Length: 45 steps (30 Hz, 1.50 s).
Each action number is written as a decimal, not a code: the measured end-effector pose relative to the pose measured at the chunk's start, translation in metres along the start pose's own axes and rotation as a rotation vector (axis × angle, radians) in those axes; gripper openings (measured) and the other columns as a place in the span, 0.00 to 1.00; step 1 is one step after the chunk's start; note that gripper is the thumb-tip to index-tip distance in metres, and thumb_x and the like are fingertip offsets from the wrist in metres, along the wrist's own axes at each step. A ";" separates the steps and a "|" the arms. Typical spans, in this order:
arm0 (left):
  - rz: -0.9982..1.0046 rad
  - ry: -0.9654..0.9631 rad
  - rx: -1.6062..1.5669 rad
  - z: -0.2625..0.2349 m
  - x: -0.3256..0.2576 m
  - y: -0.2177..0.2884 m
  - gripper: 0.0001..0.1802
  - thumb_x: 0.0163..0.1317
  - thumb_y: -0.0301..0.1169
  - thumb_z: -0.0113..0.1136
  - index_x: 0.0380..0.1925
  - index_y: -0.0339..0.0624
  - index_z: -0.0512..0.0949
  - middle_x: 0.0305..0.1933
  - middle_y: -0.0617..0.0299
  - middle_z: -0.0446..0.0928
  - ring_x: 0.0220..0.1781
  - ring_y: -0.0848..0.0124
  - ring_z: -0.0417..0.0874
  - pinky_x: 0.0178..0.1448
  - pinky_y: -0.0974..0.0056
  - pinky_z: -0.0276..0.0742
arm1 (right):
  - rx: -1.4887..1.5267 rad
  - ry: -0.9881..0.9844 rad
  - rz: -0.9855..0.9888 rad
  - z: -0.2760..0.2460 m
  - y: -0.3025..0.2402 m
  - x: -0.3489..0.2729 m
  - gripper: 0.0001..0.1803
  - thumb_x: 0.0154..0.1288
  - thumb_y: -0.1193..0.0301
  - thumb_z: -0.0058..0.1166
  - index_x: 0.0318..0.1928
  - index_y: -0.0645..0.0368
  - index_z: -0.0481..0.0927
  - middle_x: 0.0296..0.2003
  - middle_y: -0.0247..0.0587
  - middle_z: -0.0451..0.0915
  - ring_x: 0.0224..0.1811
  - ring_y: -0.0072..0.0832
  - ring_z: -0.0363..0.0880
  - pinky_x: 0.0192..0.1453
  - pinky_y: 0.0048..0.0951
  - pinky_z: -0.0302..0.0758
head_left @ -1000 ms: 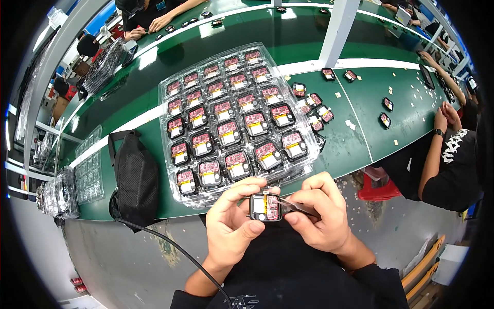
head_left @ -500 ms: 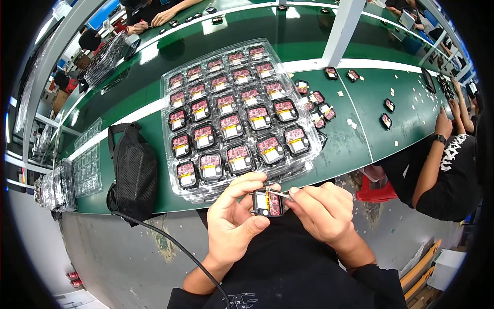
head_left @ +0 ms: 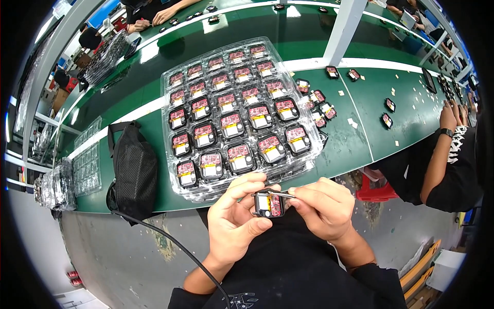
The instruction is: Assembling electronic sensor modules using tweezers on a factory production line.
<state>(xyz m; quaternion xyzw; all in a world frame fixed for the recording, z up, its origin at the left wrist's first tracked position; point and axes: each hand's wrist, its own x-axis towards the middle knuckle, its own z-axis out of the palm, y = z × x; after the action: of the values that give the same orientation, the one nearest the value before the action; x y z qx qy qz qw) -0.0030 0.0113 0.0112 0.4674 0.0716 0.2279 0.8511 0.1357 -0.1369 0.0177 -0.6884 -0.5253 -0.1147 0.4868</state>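
Observation:
Between the fingers and thumb of my left hand (head_left: pixel 234 221) is a small black square device housing (head_left: pixel 269 204). Its exposed inside shows a red circuit board, a yellow strip and a silvery-white block. My right hand (head_left: pixel 327 208) pinches a pair of thin metal tweezers (head_left: pixel 280 193), their tips at the housing's upper edge; whether they grip anything is too small to tell. Just beyond my hands, a clear plastic tray (head_left: pixel 168 139) on the green table holds rows of similar housings, such as the near one in its front row (head_left: pixel 241 158).
Several loose housings (head_left: pixel 327 109) lie right of the tray. A black mesh bag (head_left: pixel 135 170) stands to the left, beside a black cable (head_left: pixel 180 250). A co-worker (head_left: pixel 445 170) sits at the right. A metal post (head_left: pixel 345 31) rises behind the green table (head_left: pixel 355 139).
The tweezers have shifted slightly at the housing's upper edge, and the housing has tilted a little in my left hand. At the right, the co-worker's arm has moved.

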 end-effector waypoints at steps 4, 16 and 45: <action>0.015 -0.011 0.008 -0.002 0.001 0.000 0.33 0.57 0.25 0.78 0.62 0.30 0.75 0.70 0.49 0.67 0.68 0.52 0.78 0.70 0.51 0.79 | 0.037 -0.042 0.048 0.000 0.002 0.001 0.11 0.55 0.77 0.72 0.40 0.63 0.87 0.30 0.39 0.86 0.23 0.30 0.79 0.26 0.30 0.74; -0.005 0.006 0.027 -0.002 0.001 0.000 0.34 0.57 0.24 0.78 0.62 0.27 0.75 0.71 0.50 0.66 0.67 0.52 0.79 0.68 0.53 0.81 | 0.031 -0.075 0.052 -0.001 0.004 0.001 0.11 0.56 0.77 0.72 0.40 0.62 0.87 0.29 0.37 0.85 0.24 0.31 0.80 0.27 0.29 0.75; 0.129 -0.037 0.019 -0.008 -0.005 0.006 0.33 0.52 0.19 0.79 0.60 0.33 0.78 0.66 0.43 0.74 0.67 0.49 0.80 0.67 0.49 0.82 | 0.039 0.144 0.100 -0.002 0.011 -0.005 0.06 0.65 0.77 0.66 0.41 0.66 0.84 0.30 0.45 0.84 0.29 0.39 0.84 0.35 0.32 0.81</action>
<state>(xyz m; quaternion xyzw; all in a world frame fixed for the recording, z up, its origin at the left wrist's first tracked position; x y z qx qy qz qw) -0.0119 0.0183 0.0109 0.4835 0.0277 0.2731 0.8312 0.1433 -0.1411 0.0091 -0.6940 -0.4561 -0.1293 0.5419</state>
